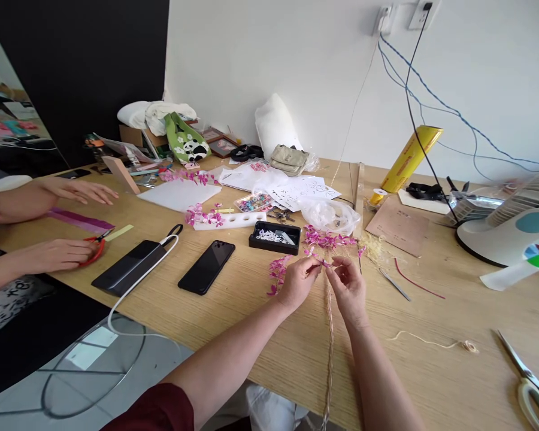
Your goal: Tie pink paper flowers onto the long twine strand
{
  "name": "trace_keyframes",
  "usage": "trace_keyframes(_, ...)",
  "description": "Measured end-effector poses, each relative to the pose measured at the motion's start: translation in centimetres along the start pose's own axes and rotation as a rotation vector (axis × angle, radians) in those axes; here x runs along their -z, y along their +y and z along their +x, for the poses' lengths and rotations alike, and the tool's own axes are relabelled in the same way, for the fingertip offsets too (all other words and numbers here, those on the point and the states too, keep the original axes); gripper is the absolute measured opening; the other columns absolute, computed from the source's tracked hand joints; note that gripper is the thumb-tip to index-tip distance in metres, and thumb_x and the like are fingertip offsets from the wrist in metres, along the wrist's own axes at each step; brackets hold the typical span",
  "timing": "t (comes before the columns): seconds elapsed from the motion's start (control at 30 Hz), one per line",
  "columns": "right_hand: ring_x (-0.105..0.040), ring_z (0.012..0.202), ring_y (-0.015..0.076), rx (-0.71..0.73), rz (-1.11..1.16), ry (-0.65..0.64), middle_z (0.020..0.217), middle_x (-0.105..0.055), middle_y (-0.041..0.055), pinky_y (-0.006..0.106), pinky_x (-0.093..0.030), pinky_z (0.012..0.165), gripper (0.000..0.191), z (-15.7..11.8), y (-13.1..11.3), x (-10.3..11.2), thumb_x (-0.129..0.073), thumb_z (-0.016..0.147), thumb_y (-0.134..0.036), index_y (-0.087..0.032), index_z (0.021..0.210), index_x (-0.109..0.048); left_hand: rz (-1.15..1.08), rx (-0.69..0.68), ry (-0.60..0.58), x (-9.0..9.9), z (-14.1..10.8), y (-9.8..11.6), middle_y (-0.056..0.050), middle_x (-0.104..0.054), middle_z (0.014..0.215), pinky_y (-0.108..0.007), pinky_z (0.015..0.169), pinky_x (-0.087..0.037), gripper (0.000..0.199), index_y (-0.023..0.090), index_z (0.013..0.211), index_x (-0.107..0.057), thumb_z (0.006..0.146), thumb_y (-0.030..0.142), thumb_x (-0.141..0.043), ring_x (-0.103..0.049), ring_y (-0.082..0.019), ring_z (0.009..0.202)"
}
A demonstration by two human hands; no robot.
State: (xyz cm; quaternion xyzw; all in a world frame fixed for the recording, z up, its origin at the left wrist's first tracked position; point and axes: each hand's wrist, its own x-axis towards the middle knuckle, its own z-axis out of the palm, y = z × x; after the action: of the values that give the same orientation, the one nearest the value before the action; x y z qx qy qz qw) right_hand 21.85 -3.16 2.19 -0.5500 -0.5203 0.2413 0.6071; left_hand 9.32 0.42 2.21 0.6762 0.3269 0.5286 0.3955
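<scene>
Over the table's front part, my left hand (pixel 299 280) pinches a small pink flower (pixel 325 263) between thumb and fingertips. Close beside it, my right hand (pixel 349 288) is also closed on the flower, fingertips almost meeting the left ones. A twisted beige cord (pixel 329 335) runs from beneath my fingers down past the table edge; whether the flower is attached to it I cannot tell. Behind my hands lie pink flower sprigs (pixel 327 238), and another cluster of pink blossoms (pixel 276 272) is left of my left hand.
A black tray (pixel 275 238) of small parts and a phone (pixel 206 267) lie to the left. To the right are a metal tool (pixel 394 284), scissors (pixel 523 371) and a fan (pixel 507 227). At far left, another person's hand (pixel 58 254) holds red-handled scissors (pixel 97 248) by purple ribbon.
</scene>
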Motion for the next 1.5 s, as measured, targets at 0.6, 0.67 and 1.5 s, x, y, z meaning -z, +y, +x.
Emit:
trace_keyframes(0.6, -0.050, 0.058, 0.0125, 0.029, -0.202, -0.029, 0.064, -0.057, -0.0009, 0.025, -0.038, 0.055, 0.013, 0.7, 1.2, 0.5, -0.055, 0.078, -0.031, -0.019, 0.073, -0.057, 0.171, -0.070, -0.086, -0.4, -0.1, -0.7, -0.003, -0.062, 0.071, -0.024, 0.065, -0.040, 0.014, 0.016, 0.072, -0.062, 0.080, 0.016, -0.051, -0.055, -0.013, 0.068)
trace_keyframes(0.67, -0.050, 0.059, 0.0126, 0.050, -0.229, -0.021, 0.064, -0.056, -0.0009, 0.025, -0.038, 0.056, 0.013, 0.7, 1.2, 0.5, -0.054, 0.078, -0.030, -0.019, 0.072, -0.057, 0.167, -0.066, -0.077, -0.4, 0.0, -0.7, -0.003, -0.063, 0.072, -0.024, 0.066, -0.040, 0.013, 0.016, 0.073, -0.062, 0.080, 0.017, -0.051, -0.055, -0.014, 0.068)
trace_keyframes(1.5, -0.058, 0.064, 0.0144, -0.014, 0.024, -0.050, 0.070, -0.061, 0.0017, 0.027, -0.047, 0.055, 0.017, 0.7, 2.2, 0.2, -0.059, 0.075, -0.030, -0.020, 0.088, -0.063, 0.048, 0.026, -0.100, -0.4, -0.1, -0.5, -0.006, -0.063, 0.084, -0.028, 0.075, -0.043, 0.013, 0.016, 0.083, -0.062, 0.079, 0.017, -0.050, -0.056, -0.016, 0.080)
